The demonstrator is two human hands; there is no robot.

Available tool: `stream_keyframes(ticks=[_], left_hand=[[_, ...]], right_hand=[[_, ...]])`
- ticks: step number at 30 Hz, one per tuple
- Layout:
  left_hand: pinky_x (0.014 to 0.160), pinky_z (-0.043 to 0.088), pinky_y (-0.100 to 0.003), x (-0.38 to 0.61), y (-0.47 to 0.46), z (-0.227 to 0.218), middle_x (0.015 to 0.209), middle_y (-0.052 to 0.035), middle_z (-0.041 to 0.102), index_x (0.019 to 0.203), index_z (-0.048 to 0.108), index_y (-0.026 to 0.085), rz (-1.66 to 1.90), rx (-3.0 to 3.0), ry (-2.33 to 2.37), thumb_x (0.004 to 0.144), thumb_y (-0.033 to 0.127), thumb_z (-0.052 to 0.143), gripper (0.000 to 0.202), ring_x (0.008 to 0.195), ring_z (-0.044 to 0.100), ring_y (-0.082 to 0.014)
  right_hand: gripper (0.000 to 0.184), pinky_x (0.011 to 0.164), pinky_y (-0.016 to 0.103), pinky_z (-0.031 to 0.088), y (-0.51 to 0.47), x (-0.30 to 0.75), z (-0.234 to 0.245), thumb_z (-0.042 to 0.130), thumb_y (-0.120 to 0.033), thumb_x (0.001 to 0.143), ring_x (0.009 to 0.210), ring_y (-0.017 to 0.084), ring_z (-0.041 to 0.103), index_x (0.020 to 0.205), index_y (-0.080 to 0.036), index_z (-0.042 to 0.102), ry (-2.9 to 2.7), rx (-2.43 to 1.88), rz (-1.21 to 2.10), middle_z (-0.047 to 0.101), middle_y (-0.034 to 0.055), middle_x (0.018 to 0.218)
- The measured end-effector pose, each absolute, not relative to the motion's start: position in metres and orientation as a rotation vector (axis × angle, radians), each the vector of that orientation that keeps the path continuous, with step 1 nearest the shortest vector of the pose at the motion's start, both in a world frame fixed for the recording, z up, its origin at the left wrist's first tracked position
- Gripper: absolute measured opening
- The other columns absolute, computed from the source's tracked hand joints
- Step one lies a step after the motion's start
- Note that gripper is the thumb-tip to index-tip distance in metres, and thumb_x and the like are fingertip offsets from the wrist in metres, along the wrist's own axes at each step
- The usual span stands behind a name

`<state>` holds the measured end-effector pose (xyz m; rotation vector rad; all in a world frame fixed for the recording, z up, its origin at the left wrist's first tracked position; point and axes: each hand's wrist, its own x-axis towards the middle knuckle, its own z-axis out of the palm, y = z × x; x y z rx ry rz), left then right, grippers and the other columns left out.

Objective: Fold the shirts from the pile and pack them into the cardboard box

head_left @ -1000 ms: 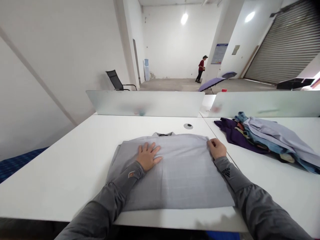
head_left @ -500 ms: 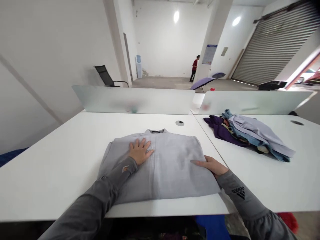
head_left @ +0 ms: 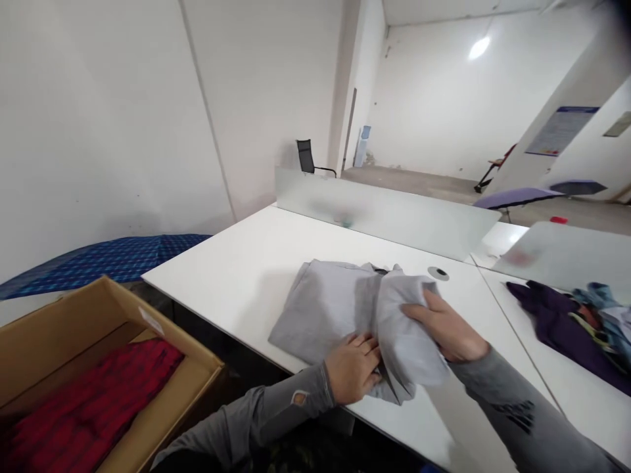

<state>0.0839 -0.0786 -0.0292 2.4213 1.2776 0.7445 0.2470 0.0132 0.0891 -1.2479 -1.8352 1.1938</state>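
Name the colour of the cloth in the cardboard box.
The cloth is red; head view.

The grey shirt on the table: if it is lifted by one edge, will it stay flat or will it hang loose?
Probably floppy: the grey shirt bends in soft folds under the right hand. Likely light, as thin cloth; it may slide on the smooth white table.

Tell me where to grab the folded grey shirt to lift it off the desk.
Grip the grey shirt at its near edge, coming from the front side of the desk: the folded layers seem to meet there, where the left hand clutches them. Steady the folded-over part from above, where the right hand rests.
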Motion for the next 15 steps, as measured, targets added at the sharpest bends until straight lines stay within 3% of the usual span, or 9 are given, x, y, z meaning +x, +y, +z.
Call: stream_keyframes(ticks=[4,7,9,12,15], left_hand=[[0.104,0.039,-0.043,0.056,-0.110,-0.032,0.121,-0.0163,0.063,0.118,0.061,0.015,0.867,2.015,1.292,0.079,0.029,0.067,0.041,0.117,0.054,-0.0332],[0.102,0.041,-0.041,0.035,-0.128,-0.035,0.121,-0.0144,0.062,0.120,0.061,0.016,1.061,1.606,1.212,0.076,0.040,0.072,0.052,0.114,0.056,-0.0317],[0.100,0.044,-0.038,0.027,-0.133,-0.035,0.116,-0.0118,0.065,0.116,0.062,0.015,1.196,1.256,1.035,0.076,0.047,0.072,0.052,0.109,0.059,-0.0276],[0.090,0.049,-0.031,0.025,-0.132,-0.032,0.102,-0.0095,0.068,0.103,0.066,0.012,1.248,0.762,0.869,0.072,0.050,0.076,0.049,0.096,0.063,-0.0205],[0.076,0.053,-0.024,0.030,-0.125,-0.027,0.088,-0.0093,0.067,0.087,0.066,0.009,1.240,0.475,0.920,0.070,0.050,0.079,0.046,0.081,0.065,-0.0155]], right_hand=[[0.046,0.099,0.041,0.046,0.025,0.136,0.065,0.050,-0.022,0.081,0.113,0.030,0.060,0.126,-0.012,0.058,-2.341,-1.108,0.816,0.067,0.0122,0.120],[0.051,0.095,0.039,0.047,0.031,0.083,0.037,0.048,-0.038,0.091,0.109,0.029,0.062,0.134,-0.013,0.052,-2.612,-1.035,0.673,0.069,0.0108,0.115],[0.050,0.095,0.039,0.047,0.034,0.069,0.023,0.042,-0.043,0.095,0.113,0.028,0.060,0.134,-0.014,0.053,-2.708,-0.895,0.552,0.066,0.0115,0.121],[0.044,0.103,0.040,0.041,0.043,0.076,0.012,0.035,-0.036,0.099,0.123,0.026,0.053,0.129,-0.014,0.058,-2.768,-0.681,0.292,0.055,0.0136,0.137],[0.043,0.109,0.048,0.033,0.057,0.095,0.005,0.036,-0.036,0.099,0.126,0.026,0.050,0.132,-0.017,0.057,-2.873,-0.632,0.133,0.052,0.0132,0.140]])
